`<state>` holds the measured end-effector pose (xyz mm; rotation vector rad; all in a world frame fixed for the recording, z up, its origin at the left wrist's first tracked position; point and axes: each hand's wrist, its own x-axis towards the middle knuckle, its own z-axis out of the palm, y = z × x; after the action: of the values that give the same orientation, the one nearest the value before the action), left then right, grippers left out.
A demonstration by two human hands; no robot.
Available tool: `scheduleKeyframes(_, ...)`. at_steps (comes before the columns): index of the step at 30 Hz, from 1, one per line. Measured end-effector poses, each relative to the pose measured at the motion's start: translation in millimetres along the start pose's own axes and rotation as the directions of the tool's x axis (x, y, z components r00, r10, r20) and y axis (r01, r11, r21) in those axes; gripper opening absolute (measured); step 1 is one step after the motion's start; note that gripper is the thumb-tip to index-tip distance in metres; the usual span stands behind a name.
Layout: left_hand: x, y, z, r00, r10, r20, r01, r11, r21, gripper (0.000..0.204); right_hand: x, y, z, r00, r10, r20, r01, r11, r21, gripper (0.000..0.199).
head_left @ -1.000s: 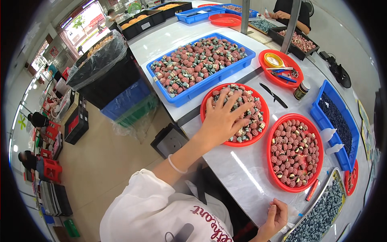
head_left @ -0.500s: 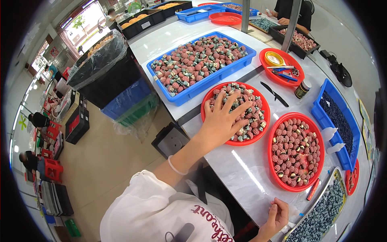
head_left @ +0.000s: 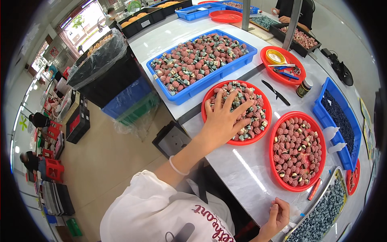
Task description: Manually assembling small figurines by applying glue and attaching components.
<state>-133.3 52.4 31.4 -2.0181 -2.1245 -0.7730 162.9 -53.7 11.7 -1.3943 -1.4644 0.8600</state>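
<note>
L hand point(head_left: 222, 123) lies flat, fingers spread, on pieces in red round tray point(head_left: 209, 97), gripping nothing; R hand point(head_left: 278, 213) curled, far away.

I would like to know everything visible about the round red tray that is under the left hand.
The round red tray looks like plastic, shallow with a low rim. It lies flat on the pale table, near its edge, between the large blue bin and a second red tray. It is filled with small pinkish-red and grey-green pieces. The left hand, fingers spread, rests on the pieces.
</note>
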Motion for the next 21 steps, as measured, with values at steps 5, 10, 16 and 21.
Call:
scheduleKeyframes(5, 2, -2, 4, 1.000, 0.013, -0.028, -0.013, 1.000, 0.010, 0.044, 2, -1, 1, 1.000, 0.002, 0.008, -0.002, 1.000, 0.005, 0.013)
scheduleKeyframes(10, 3, -1, 5, 0.998, 0.018, -0.058, -0.016, 0.999, 0.037, 0.043, 3, -2, 0, 1.000, -0.016, 0.015, 0.016, 1.000, -0.023, 0.013)
scheduleKeyframes(16, -2, -1, 5, 0.996, 0.007, -0.084, -0.003, 0.999, 0.052, 0.042, 0, -5, 1, 1.000, -0.020, 0.005, 0.020, 0.999, -0.031, 0.012)
scheduleKeyframes(21, -3, 0, 6, 0.994, 0.045, -0.101, -0.042, 0.999, 0.028, 0.044, -5, 8, 3, 0.996, 0.064, -0.056, -0.059, 0.995, 0.086, 0.012)
